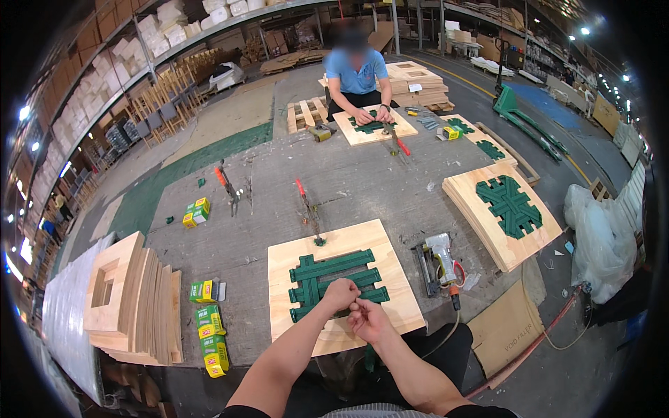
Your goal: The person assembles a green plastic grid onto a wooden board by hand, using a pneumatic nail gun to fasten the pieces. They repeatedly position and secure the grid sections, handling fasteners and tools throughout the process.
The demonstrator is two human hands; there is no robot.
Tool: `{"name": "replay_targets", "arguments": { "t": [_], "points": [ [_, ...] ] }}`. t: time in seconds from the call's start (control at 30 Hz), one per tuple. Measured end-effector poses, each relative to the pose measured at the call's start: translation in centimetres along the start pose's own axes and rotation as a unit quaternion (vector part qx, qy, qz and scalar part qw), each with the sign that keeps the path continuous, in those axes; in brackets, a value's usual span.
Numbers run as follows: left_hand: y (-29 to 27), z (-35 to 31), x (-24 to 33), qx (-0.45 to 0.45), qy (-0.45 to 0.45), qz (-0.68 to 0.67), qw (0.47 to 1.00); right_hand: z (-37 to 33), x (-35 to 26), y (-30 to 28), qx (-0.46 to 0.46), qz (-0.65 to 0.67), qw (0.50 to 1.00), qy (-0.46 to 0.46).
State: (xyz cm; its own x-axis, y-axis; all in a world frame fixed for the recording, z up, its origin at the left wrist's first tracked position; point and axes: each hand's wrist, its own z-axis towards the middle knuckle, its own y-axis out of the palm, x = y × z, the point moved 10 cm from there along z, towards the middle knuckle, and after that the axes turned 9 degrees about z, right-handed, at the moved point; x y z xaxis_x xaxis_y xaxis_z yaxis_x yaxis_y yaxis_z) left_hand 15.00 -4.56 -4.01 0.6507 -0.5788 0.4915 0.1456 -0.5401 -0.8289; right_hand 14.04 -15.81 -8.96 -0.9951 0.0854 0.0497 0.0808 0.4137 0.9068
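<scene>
In front of me a pale plywood panel (397,275) lies on the work table, with dark green webbing straps (334,268) laid across its middle. Several straps run sideways, and one crosses them at the left. Over the lower right of these straps, my left hand (340,295) is closed, its fingertips pinched. Close beside it, palm partly up, my right hand (369,322) has its fingers curled and its tips meeting the left hand's. What lies between the fingertips is too small to make out. A red-handled toggle clamp (306,205) stands at the panel's far edge.
A pneumatic staple gun (439,259) lies right of the panel. Green-and-yellow boxes (209,320) and stacked wooden frames (132,306) stand left. Finished webbed panels (502,209) are stacked right. Across the table, a co-worker (355,73) handles another webbed panel (394,130).
</scene>
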Motion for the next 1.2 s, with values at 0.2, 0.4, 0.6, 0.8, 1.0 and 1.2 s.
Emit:
{"name": "replay_targets", "arguments": {
  "t": [0.2, 0.4, 0.6, 0.8, 1.0, 1.2],
  "points": [
    [-3.7, 2.4, -3.4, 0.037, -0.096, -0.322, 0.941, -6.7, -1.2, -0.1, 0.089, -0.304, 0.945, -0.088],
    [-7.0, 4.6, -1.1, 0.09, 0.049, 0.072, 0.992, -7.6, -2.5, -1.3, 0.112, -0.392, 0.905, -0.122],
    [-6.0, 5.2, 0.8, 0.07, 0.029, 0.08, 0.994, -8.5, -2.9, -2.1, 0.116, -0.463, 0.867, -0.14],
    [-6.3, 5.4, -2.6, 0.09, -0.043, 0.02, 0.995, -6.2, -2.4, 0.8, 0.087, -0.454, 0.88, -0.111],
    [-5.7, 5.9, -3.7, 0.116, -0.023, -0.025, 0.993, 2.8, -2.6, 5.3, 0.055, -0.248, 0.963, -0.093],
    [-5.8, 6.6, -6.0, 0.1, -0.038, -0.198, 0.974, 8.8, -2.6, 5.7, -0.011, -0.004, 0.999, -0.051]
  ]
}}
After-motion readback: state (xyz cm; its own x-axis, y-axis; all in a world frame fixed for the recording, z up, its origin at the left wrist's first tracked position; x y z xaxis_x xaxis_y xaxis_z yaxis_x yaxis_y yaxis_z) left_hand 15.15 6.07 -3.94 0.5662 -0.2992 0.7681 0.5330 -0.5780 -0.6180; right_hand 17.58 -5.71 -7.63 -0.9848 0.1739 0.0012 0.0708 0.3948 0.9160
